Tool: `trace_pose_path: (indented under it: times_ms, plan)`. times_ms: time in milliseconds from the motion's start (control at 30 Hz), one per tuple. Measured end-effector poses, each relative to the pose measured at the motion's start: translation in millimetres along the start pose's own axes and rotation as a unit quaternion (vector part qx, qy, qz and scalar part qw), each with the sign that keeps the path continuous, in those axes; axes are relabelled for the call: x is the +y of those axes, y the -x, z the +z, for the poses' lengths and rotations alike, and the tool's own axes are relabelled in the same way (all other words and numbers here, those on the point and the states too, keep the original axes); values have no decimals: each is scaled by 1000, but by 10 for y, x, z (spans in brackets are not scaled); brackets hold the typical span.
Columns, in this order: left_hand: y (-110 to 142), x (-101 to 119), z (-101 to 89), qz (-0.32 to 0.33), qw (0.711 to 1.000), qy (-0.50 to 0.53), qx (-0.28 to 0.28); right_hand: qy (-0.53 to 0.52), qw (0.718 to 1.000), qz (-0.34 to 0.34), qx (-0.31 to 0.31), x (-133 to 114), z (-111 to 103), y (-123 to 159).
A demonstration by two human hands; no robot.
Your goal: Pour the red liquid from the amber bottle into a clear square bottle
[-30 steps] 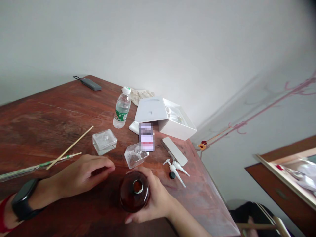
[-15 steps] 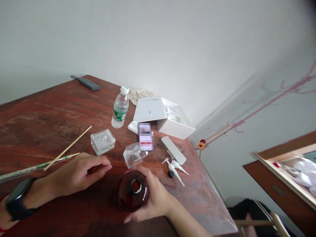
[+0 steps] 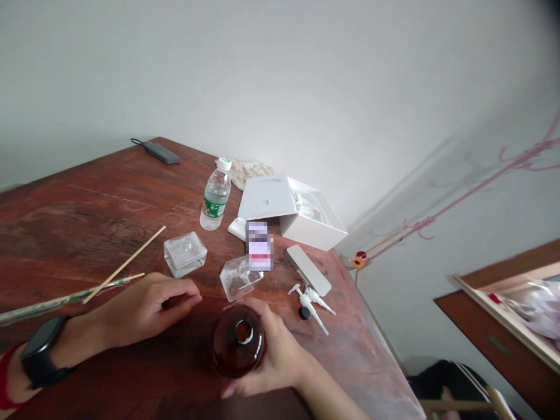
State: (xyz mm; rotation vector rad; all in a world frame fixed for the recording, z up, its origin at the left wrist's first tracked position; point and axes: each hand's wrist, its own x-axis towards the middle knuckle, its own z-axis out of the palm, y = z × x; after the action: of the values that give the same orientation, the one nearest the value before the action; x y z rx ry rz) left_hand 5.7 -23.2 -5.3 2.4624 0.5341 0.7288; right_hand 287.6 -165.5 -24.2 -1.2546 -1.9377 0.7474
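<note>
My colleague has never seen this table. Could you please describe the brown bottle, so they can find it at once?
On the reddish-brown wooden table, go to the near side, where the right hand is. It grips the brown bottle. Unlike the clear bottle farther back with its white cap, this one is dark, glossy and uncapped.

From where I stand, no word can be read: print on the green label [image 3: 213, 208] of the bottle [image 3: 217, 188], nine o'clock from mid-view, is too small; the phone [image 3: 259, 247], at seven, is pixelated.
</note>
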Motion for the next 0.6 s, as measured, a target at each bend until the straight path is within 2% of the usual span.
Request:
trace_pose_path:
  times_ms: [400,600]
  plan:
    - [-54,26,1,1,999,9,-41,-8,999,35,-9,-99,0,-48]
    - [-51,38,8,11,999,9,-37,7,1000,16,-7,-59,-17,-20]
